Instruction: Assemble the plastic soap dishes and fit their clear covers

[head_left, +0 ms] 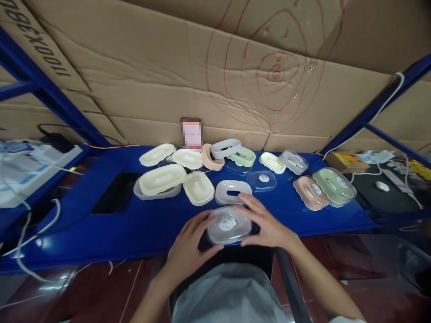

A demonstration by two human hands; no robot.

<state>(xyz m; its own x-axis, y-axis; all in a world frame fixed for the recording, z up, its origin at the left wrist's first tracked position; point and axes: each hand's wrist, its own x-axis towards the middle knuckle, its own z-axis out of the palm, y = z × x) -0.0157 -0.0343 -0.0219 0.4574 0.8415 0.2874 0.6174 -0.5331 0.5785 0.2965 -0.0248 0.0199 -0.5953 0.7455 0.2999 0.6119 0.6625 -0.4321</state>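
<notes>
Between my two hands, at the front edge of the blue table, is a clear oval plastic lid (232,233) with a round label on it. My left hand (191,244) grips its left end with thumb and fingers. Around the right end curl the fingers of my right hand (266,224), with the thumb at the near side. Just behind the lid lies a grey oval dish (222,194) with a dark slot in its middle, partly covered by my right fingers. Another clear lid (256,181) with a label lies flat to the right. A cream tray (198,188) sits behind my left hand.
Cream trays (161,178), a peach ring-shaped base (213,163) and a green base (247,157) lie at the back. Lidded peach (310,192) and green (335,186) boxes stand right. A black phone (116,193) lies left; a blurred screen (191,133) leans against cardboard (151,89).
</notes>
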